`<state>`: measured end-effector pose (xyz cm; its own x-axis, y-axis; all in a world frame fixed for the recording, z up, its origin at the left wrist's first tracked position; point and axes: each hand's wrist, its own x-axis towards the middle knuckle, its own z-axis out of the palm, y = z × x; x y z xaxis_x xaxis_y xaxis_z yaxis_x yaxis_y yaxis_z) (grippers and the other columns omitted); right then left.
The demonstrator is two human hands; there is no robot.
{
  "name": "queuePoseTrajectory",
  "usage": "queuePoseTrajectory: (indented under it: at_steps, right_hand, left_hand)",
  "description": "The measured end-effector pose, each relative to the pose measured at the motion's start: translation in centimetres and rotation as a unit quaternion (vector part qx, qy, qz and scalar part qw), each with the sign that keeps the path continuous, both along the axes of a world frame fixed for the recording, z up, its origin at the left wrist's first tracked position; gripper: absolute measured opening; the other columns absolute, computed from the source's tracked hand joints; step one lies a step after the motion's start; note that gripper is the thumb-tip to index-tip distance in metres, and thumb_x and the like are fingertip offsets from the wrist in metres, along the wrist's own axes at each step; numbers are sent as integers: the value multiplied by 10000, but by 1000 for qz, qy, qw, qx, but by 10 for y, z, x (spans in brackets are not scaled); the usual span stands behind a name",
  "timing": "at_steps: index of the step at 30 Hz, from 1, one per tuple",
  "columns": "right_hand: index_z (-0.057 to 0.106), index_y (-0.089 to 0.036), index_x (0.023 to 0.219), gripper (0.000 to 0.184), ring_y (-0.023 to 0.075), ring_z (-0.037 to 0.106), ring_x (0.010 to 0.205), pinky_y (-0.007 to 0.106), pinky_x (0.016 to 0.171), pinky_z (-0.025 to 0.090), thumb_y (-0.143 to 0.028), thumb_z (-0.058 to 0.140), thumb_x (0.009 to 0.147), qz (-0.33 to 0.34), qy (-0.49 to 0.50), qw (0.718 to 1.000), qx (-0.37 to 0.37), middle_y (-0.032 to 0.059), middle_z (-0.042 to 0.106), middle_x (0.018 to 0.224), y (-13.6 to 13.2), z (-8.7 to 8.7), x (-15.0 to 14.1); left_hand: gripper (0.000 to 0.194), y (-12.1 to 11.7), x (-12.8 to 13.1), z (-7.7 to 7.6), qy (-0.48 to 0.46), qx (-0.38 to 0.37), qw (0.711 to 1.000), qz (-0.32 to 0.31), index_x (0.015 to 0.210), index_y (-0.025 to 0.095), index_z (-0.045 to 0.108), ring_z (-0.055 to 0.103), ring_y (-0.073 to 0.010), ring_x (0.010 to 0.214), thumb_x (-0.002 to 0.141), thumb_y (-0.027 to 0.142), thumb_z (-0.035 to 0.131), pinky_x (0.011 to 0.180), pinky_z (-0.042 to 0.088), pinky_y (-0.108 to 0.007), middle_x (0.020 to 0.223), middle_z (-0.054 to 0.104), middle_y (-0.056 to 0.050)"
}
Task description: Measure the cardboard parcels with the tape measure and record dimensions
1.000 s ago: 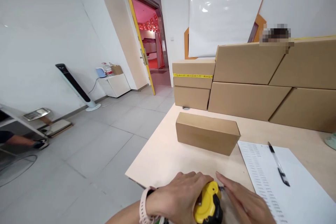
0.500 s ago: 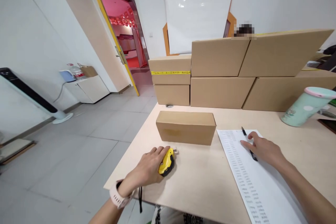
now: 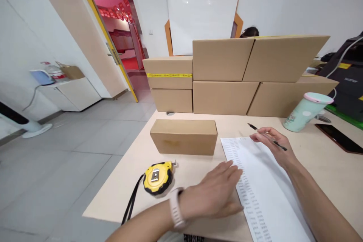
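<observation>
Right hand [image 3: 279, 153] half-curled, lightly pinching a slim black-and-clear plastic pen [image 3: 253, 126] at the white printed paper sheet's [image 3: 272, 185] one o'clock, left hand [image 3: 211, 193] open, gripping nothing, by its nine o'clock edge, perhaps to steady it, yellow-and-black plastic tape measure [image 3: 160, 181] farther toward nine.

Your pen [image 3: 276, 143], slim with black ends, was held aslant near the top of your paper [image 3: 272, 185]. The white paper lay on the table [image 3: 201, 168], small marks in columns down its left side. Your yellow-and-black tape measure [image 3: 157, 178] lay flat, clip upward, hook just out, black strap trailing nearward.
</observation>
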<state>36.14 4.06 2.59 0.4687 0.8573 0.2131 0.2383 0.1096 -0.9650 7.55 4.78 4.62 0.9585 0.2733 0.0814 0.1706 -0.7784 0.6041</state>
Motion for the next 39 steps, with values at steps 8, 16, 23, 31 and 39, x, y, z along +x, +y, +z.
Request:
queuePoseTrajectory:
  at_steps: [8,16,23,31,39]
  right_hand:
    - [660,-227,937,548,184,652,696,312,674,509,-716,446,814,73,257,964,-20,55,706,709,30,-26,-26]
    - [531,-223,631,353,88,433,453,224,487,388,-501,718,741,-14,207,978,-26,-81,464,455,31,-60,-27]
    - [586,-206,782,363,141,568,564,271,561,445,-495,772,665,-4,130,990,-50,-15,631,591,33,-72,-22]
    - [561,-210,763,343,125,532,537,256,535,422,-480,756,680,-28,94,994,-48,-29,598,580,35,-74,-26]
    - [393,-241,592,308,97,364,446,247,461,310,-349,618,774,-58,-64,995,-58,-86,386,471,32,-80,-22]
  left_hand:
    - [859,6,104,-66,63,201,975,76,1374,-79,340,174,-409,1415,878,617,432,1181,97,-505,1469,326,-306]
    - [855,9,98,-78,37,212,973,85,1400,-11,343,203,-441,1398,880,667,307,1152,96,-607,1475,350,-260]
    - [877,14,99,-80,20,212,974,80,1390,-4,371,207,-448,1395,883,695,214,1145,88,-638,1448,387,-265]
    - [860,15,100,-77,35,235,968,76,1373,-13,405,256,-450,1378,891,675,224,1140,126,-632,1422,417,-280]
    - [837,14,100,-80,20,271,959,78,1364,-21,406,285,-445,1367,902,652,223,1140,98,-616,1404,439,-277]
